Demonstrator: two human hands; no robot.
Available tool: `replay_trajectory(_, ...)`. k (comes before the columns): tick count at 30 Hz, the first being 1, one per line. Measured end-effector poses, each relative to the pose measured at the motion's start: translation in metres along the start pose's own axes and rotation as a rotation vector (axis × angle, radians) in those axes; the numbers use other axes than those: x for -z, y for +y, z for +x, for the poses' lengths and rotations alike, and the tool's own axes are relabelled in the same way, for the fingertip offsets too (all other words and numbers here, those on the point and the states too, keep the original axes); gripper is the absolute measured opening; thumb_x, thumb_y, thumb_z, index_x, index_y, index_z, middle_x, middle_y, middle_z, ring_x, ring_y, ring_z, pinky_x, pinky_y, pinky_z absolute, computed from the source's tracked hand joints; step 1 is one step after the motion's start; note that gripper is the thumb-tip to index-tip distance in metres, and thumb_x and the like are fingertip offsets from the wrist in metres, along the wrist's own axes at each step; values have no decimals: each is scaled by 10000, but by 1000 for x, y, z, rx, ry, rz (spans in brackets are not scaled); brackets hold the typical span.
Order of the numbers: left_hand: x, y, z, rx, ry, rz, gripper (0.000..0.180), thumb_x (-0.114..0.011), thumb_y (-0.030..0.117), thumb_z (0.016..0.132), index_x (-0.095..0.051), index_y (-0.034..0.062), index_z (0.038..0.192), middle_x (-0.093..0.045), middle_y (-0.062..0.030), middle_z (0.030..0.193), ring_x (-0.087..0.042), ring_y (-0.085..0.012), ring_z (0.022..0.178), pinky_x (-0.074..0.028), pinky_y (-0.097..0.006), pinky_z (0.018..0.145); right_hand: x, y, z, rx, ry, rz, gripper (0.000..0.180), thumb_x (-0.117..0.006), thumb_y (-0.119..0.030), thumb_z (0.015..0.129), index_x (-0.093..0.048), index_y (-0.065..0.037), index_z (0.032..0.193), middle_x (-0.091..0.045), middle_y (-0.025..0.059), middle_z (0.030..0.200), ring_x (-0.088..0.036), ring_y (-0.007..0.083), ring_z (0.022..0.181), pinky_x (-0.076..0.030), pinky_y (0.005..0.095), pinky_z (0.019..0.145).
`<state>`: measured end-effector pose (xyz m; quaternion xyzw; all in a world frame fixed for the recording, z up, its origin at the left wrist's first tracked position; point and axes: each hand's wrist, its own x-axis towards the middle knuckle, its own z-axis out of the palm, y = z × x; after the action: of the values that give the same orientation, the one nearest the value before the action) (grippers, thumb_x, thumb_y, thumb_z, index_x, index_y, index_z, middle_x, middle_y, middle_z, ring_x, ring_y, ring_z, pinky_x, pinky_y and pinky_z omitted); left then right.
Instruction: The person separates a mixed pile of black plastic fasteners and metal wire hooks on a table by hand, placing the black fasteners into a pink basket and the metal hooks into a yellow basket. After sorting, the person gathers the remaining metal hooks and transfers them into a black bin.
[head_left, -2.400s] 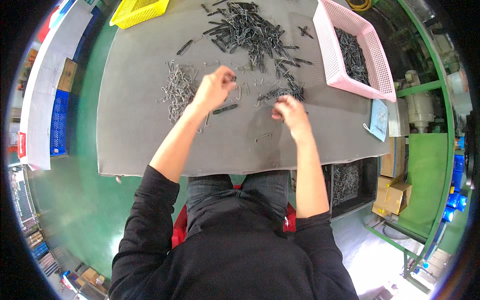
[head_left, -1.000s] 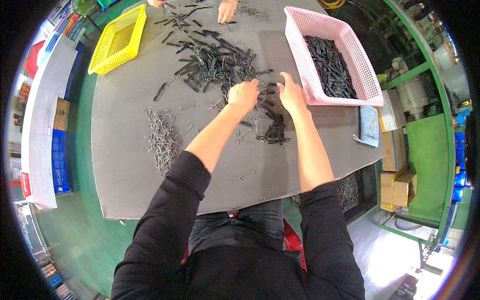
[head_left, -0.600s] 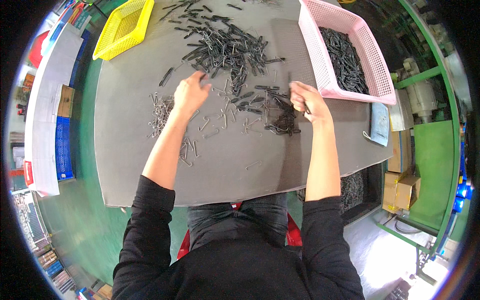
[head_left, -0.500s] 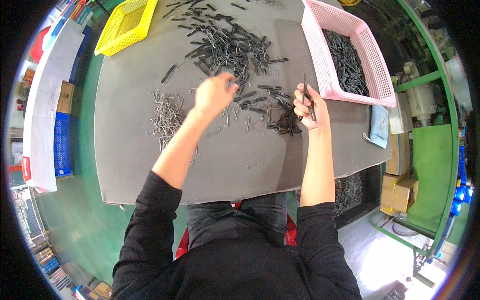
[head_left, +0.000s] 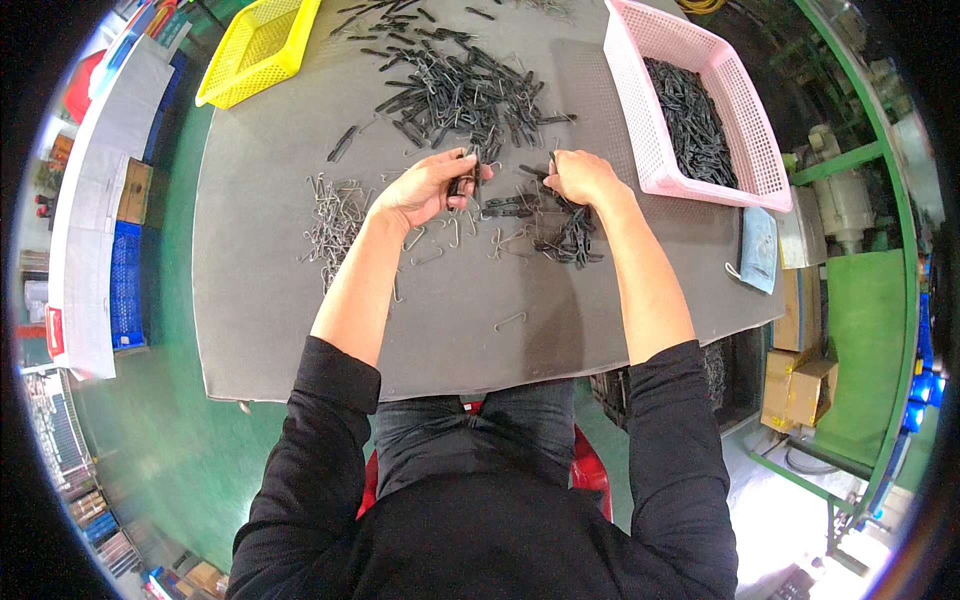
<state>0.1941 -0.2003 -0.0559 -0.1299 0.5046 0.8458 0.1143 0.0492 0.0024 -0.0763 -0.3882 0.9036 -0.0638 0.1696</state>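
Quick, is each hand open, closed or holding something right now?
Left hand: holding slim black pieces.
Right hand: curled inward; whether it grips anything can't be told.

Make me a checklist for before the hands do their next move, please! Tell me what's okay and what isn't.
1. Left hand has black pieces in its fingers: ok.
2. Right hand has a piece pinched: cannot tell, too small to see.
3. Pink basket has black pieces inside: ok.
4. All wire hooks in one pile: not ok, one lies alone near the front edge.
5. Blue face mask away from both hands: ok.
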Motion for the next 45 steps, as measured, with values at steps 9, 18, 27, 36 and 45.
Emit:
replay_trajectory(9, -12, -34, 32, -208, 258, 1014, 286, -591, 338, 807, -552, 72, 905, -629, -113, 763, -598, -248, 674, -430, -342, 552, 10, 16, -50, -54, -128, 1603, 182, -460, -232, 847, -460, -97, 725, -402, -34, 562, -303, 33, 411, -179, 197, 358)
replay_trajectory(18, -32, -26, 18, -143, 383, 1782, 219, -694, 214, 688, -610, 22, 751, -639, -127, 716, -632, -258, 716, -484, -363, 627, 12, -19, -12, -65, -120, -20, 320, -513, -227, 803, -583, 55, 938, -584, 255, 971, -569, 378, 929, -458, 426, 789)
replay_trajectory(27, -20, 39, 20, 139, 265, 725, 243, -715, 249, 672, -587, 53, 741, -512, -14, 594, -438, -92, 540, -343, -255, 465, 48, -7, -41, -63, 132, 412, 322, -563, -250, 772, -584, 54, 875, -606, 250, 886, -586, 358, 894, -453, 412, 777)
replay_trajectory(36, -214, 108, 136, -725, 219, 1117, 392, -620, 369, 677, -635, -6, 792, -634, -177, 778, -633, -272, 799, -503, -382, 721, 186, 86, -49, -335, 559, 188, 328, -587, -271, 800, -562, 15, 957, -620, 198, 865, -616, 277, 762, -479, 360, 705)
replay_trajectory(45, -80, 0, 18, -282, 203, 1665, 213, -626, 243, 718, -593, 49, 800, -629, -116, 820, -609, -301, 796, -481, -403, 695, 59, -13, -81, 125, 360, 181, 181, -610, -159, 753, -553, -74, 902, -592, 94, 828, -586, 275, 839, -457, 381, 735)
